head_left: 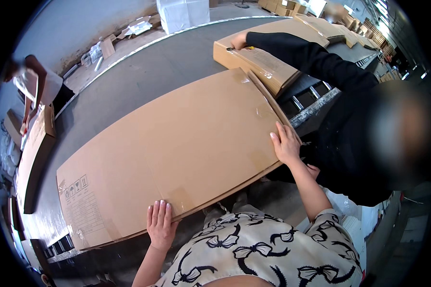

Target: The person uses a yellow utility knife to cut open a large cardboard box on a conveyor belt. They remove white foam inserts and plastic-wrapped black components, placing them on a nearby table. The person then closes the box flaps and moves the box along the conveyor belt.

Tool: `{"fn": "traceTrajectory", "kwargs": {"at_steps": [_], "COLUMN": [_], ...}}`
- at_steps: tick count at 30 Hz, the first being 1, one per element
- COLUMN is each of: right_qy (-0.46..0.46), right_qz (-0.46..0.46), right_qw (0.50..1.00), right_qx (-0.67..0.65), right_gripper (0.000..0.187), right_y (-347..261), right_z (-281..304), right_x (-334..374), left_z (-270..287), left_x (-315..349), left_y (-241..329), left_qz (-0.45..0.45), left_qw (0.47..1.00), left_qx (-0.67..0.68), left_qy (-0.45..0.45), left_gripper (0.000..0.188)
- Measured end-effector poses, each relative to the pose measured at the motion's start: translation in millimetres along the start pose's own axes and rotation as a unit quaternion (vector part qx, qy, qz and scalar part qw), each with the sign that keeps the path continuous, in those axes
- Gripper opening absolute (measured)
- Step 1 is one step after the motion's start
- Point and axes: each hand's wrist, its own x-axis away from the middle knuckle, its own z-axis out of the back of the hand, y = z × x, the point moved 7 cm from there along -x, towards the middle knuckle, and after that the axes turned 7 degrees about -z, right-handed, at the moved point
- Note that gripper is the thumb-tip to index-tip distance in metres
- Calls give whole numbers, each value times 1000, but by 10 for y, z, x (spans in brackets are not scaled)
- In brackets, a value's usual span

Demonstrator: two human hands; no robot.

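A long, flat brown cardboard box [177, 138] lies before me on the grey conveyor belt, with clear tape on its edges and printed handling symbols at its left end. My left hand [162, 225] rests at the box's near edge, fingers stretched flat on top and the thumb down by the side. At the right end, my right hand [287, 146] lies with fingers spread over the top near the corner. Both hands touch this box. Its underside is hidden.
At right, a person in a black sleeve [297, 52] reaches over another carton [254, 62], holding something small and yellow. Far left, another person [45, 81] bends over a long box [36, 148]. Metal rollers [297, 103] show beside the belt [129, 91]. A white block [183, 14] stands beyond.
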Motion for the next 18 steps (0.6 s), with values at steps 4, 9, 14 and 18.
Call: {"fn": "traceTrajectory", "kwargs": {"at_steps": [4,9,14,18], "right_qy": [-5,18,26,24], "right_qz": [3,38,-16,-237], "right_qw": [1000,999,961,907], "right_qx": [-27,-27,-274,-346], "right_gripper": [46,45,37,36], "right_y": [-64,21,541,2121], "right_z": [78,70,97,-584], "right_x": [45,126,517,1735], "left_z": [149,86,89,43], "left_x": [-131,-744,-1295,-1814], "left_y": [214,704,1022,1410], "left_qz": [29,4,-60,-129], "left_qw": [999,997,990,980], "left_qx": [27,80,120,148], "left_qy": [4,-1,32,29], "left_gripper": [59,64,56,55]}}
